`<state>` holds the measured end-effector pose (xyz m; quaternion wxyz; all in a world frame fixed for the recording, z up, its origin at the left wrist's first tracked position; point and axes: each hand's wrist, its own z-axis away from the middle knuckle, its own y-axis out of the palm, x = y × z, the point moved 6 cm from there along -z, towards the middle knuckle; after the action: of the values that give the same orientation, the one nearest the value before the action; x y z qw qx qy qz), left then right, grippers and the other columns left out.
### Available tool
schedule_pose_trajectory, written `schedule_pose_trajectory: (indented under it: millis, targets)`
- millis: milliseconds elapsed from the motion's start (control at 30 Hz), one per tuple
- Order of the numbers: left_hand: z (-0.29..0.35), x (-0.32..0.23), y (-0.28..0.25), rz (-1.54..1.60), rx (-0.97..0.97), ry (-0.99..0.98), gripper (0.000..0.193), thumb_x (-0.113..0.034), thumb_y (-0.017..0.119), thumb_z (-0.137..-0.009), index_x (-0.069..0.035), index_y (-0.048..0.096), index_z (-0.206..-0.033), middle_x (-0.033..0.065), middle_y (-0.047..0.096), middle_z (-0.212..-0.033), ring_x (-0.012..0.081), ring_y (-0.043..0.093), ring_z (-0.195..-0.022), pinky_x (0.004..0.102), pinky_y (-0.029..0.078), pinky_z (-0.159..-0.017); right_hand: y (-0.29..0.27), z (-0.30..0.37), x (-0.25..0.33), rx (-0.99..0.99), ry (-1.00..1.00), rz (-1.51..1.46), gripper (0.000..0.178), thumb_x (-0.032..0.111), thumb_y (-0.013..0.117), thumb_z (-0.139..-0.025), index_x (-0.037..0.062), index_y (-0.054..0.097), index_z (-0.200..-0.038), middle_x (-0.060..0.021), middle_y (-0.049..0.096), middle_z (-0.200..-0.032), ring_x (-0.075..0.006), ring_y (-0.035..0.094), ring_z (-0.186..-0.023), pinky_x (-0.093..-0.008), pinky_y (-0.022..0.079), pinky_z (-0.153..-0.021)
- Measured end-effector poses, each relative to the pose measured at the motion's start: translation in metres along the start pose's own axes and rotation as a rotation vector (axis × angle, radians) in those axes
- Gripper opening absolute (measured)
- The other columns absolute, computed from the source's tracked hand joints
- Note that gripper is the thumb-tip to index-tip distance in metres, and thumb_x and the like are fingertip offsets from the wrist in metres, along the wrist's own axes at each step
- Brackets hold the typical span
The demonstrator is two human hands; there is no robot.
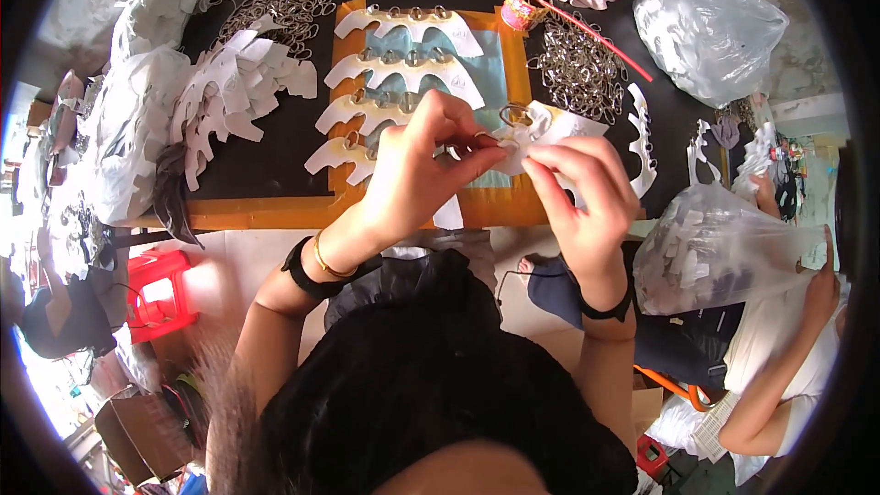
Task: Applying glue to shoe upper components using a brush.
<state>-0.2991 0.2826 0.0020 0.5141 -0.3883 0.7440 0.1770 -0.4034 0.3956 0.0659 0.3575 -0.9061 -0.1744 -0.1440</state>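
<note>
Above the near part of the board, both my hands work on a white scalloped cut piece (550,126) with a metal ring (515,115) at its upper edge. The thumb and fingers of my left hand (412,170) pinch its left end. From the other side, my right hand (591,197) holds its lower edge between thumb and fingertips. What lies right between the left fingertips is hidden. Several similar white pieces fitted with metal rings, such as the top one (412,27), lie in rows on the tan-edged board (518,64); my left hand partly covers the nearest ones.
Metal rings lie heaped at left (284,14) and right (579,69). White cut pieces (234,96) pile up at left beside a plastic bag (147,137). A red stick (600,41) crosses the right heap. At right, another person's hand (822,289) holds a filled clear bag (706,252).
</note>
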Motion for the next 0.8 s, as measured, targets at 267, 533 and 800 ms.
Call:
schedule_pose_trajectory:
  millis: [267,533,800]
  targets:
    - [0.007,-0.019,0.002,-0.098,-0.023,0.184,0.029,-0.002,0.074,-0.074,-0.003,0.047,-0.086,0.0079,0.064,-0.079,0.0144,0.066,-0.067,0.0262,0.053,-0.059,0.009,0.006,-0.007,0.031,0.041,0.07,0.021,0.0,0.074,-0.067,0.0059,0.062,-0.082,-0.0038,0.057,-0.077,-0.0212,0.058,-0.07,-0.032,0.046,-0.064]
    - [0.007,-0.021,0.006,-0.121,0.039,0.138,0.032,0.0,0.075,-0.073,-0.002,0.049,-0.091,0.0091,0.066,-0.083,0.015,0.067,-0.076,0.0257,0.056,-0.065,0.011,0.008,-0.011,0.079,0.103,0.016,0.02,-0.003,0.072,-0.065,0.006,0.06,-0.079,-0.004,0.057,-0.076,-0.0209,0.058,-0.069,-0.0308,0.047,-0.062]
    - [0.007,-0.011,0.003,-0.005,-0.052,0.081,0.028,-0.003,0.074,-0.074,-0.002,0.049,-0.088,0.0078,0.064,-0.081,0.0157,0.067,-0.073,0.0256,0.055,-0.063,0.009,0.006,-0.012,0.017,0.124,-0.075,0.018,-0.004,0.072,-0.068,0.0035,0.063,-0.081,-0.0053,0.06,-0.078,-0.0181,0.06,-0.065,-0.0278,0.047,-0.053]
